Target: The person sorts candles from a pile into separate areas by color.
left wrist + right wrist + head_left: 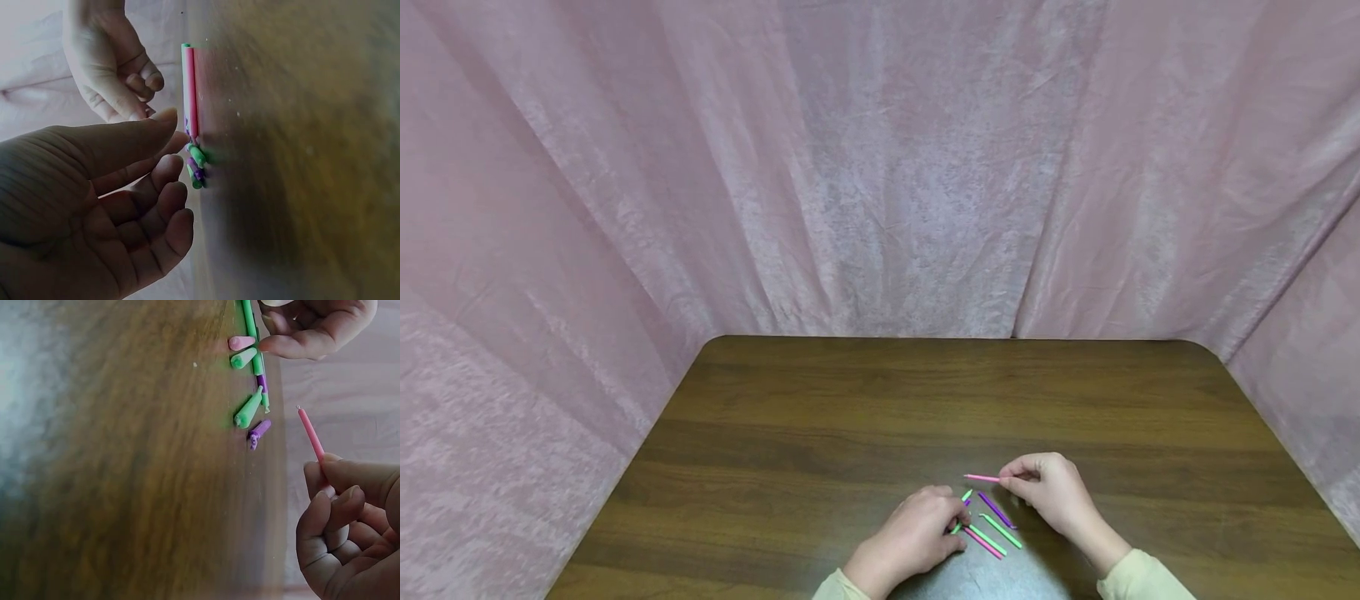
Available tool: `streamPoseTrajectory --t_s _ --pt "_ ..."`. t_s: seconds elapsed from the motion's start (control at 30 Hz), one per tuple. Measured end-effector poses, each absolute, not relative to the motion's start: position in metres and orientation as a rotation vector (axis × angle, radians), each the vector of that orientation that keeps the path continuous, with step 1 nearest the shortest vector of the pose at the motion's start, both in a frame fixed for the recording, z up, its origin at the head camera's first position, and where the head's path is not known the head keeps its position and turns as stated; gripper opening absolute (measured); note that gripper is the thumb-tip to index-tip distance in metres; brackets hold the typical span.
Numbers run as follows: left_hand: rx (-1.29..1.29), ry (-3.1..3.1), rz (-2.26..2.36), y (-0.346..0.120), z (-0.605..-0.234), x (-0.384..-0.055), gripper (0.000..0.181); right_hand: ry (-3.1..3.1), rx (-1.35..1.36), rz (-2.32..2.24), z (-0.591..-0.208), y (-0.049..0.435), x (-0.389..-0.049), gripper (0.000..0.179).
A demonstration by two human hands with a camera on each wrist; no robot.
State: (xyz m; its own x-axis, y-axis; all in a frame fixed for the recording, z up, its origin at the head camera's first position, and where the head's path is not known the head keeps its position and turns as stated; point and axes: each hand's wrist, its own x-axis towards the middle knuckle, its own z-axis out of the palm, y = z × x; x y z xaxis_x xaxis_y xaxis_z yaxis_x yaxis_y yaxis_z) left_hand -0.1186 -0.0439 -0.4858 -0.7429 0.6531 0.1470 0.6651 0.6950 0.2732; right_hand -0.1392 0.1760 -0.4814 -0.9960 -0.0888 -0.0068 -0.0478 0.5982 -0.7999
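Observation:
My right hand [1054, 493] pinches one end of a thin pink candle [981, 478] between thumb and forefinger. Its wick end points left, and the right wrist view shows this candle [311, 434] held off the tabletop. My left hand [916, 532] hovers low over other candles, fingers bent and loose, with nothing pinched in the left wrist view. Partly behind its fingers lies a green candle [967, 496], with some purple beside it. Just right of that hand, a pink candle [191, 90] and a green candle [988, 540] lie side by side.
Another green candle [1002, 532] and a purple candle [997, 510] lie slanted between the hands. All rest near the front of a brown wooden table [820, 417]. Pink curtains [917, 167] hang behind the table and along both sides.

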Motion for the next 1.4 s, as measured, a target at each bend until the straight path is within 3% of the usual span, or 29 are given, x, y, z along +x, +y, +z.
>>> streamPoseTrajectory --t_s 1.4 --pt "-1.134 -2.861 -0.401 -0.042 -0.486 -0.118 0.015 2.848 -0.147 -1.284 -0.489 0.163 -0.17 0.007"
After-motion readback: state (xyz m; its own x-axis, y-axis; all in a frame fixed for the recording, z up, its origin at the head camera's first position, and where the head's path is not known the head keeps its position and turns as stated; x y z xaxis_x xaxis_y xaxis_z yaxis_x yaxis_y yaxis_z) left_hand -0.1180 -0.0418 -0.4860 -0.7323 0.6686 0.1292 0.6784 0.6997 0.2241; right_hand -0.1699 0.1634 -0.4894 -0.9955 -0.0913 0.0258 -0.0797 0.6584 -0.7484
